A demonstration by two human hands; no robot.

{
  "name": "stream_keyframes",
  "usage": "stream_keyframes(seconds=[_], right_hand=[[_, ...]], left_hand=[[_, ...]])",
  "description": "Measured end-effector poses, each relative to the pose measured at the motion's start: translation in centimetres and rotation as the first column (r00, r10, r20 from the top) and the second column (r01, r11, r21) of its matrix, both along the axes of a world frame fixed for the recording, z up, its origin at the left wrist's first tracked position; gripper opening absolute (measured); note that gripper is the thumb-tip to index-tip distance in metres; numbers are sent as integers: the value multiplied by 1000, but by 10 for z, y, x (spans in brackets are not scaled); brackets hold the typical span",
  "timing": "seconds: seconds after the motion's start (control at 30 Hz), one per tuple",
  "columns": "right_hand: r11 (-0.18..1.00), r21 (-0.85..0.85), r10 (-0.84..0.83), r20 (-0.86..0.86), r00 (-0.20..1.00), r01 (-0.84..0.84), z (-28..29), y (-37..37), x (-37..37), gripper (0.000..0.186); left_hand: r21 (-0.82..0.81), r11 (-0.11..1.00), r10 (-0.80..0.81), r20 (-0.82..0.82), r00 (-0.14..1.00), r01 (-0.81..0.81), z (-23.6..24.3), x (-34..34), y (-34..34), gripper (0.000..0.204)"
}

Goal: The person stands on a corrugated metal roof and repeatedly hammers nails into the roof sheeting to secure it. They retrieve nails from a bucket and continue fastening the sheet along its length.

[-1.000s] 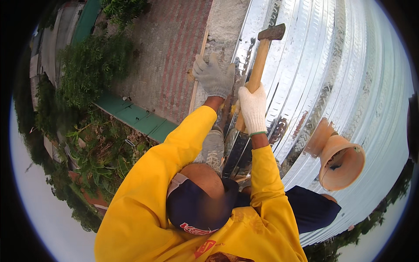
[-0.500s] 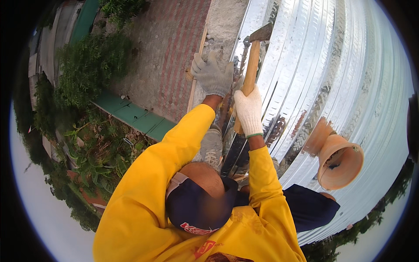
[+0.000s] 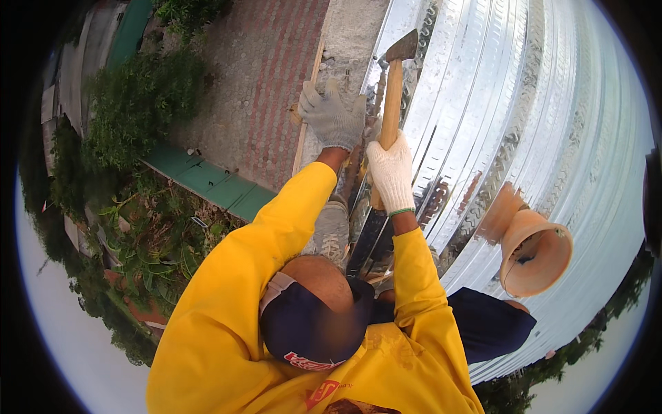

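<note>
My left hand (image 3: pixel 332 117), in a grey knit glove, rests with fingers spread on the narrow concrete ledge (image 3: pixel 352 31) beside a thin wooden strip. My right hand (image 3: pixel 390 169), in a white glove, grips the wooden handle of a hammer (image 3: pixel 393 93). The hammer's dark metal head points away from me, over the border of the shiny ribbed metal sheets (image 3: pixel 483 83). Part of the ledge is hidden under my left hand.
An orange bucket (image 3: pixel 534 259) lies tilted on the metal sheets at right. Beyond the ledge, far below, are a paved yard (image 3: pixel 241 90), trees (image 3: pixel 138 110) and a green strip of roofing (image 3: pixel 196 179). My grey shoe (image 3: pixel 332 228) stands on the ledge.
My right hand and the hammer have shifted a little to the left, with the hammer head moving most. My left hand stays spread on the ledge.
</note>
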State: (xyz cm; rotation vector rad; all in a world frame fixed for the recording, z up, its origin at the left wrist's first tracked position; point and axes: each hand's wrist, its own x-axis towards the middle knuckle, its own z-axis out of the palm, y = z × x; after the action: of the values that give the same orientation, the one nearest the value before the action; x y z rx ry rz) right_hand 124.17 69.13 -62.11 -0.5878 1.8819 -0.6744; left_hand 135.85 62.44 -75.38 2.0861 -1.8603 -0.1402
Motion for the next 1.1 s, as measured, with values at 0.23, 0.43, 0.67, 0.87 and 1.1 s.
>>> stream_keyframes(seconds=[0.23,0.43,0.67,0.87,1.1], right_hand=[[710,-664,-328,-15,945,236,52,-21,-29,25],[981,-5,192,-143,971,-195,26,-20,7,36],[791,-607,-179,-115,977,74,46,-9,4,28],[989,133,44,131,990,-62,24,5,-2,36],[940,-270,-187,97,978,207,186,107,-74,45]], left_hand=[[-71,997,-18,-38,999,15,-2,1,1,93],[-101,995,-22,-5,1000,22,-10,2,-6,95],[-111,993,-25,-9,1000,24,-12,3,1,97],[-79,997,-12,-8,1000,11,-2,2,-3,91],[15,1000,16,22,1000,-17,11,-4,-3,85]])
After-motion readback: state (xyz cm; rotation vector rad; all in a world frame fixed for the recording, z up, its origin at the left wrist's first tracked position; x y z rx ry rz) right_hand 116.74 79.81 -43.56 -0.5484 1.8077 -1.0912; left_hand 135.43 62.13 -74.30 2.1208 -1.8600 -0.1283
